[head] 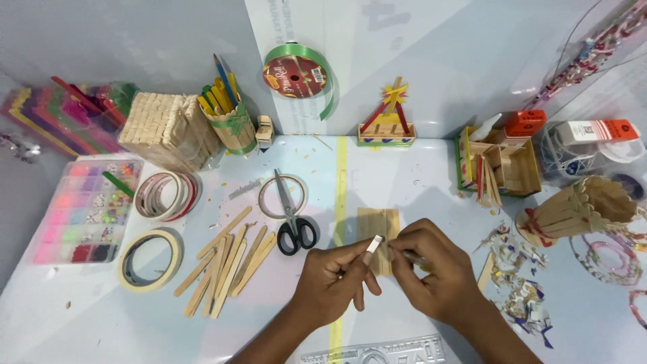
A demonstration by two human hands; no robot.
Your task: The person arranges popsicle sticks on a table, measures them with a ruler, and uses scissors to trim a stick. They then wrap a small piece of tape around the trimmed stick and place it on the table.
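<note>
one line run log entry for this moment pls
left hand: pinches small pale piece | right hand: fingers at same piece, over craft stick panel | scissors left of panel | loose craft sticks beside

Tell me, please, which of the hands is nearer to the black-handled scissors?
Left. The left hand lies just right of the scissors, close to their handles. The right hand sits farther right, beyond the left hand.

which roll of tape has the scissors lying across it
The thin pale ring right of the red-edged rolls: the black-handled scissors cross it. The cream masking tape roll and the red-edged rolls lie apart, with nothing over them.
</note>
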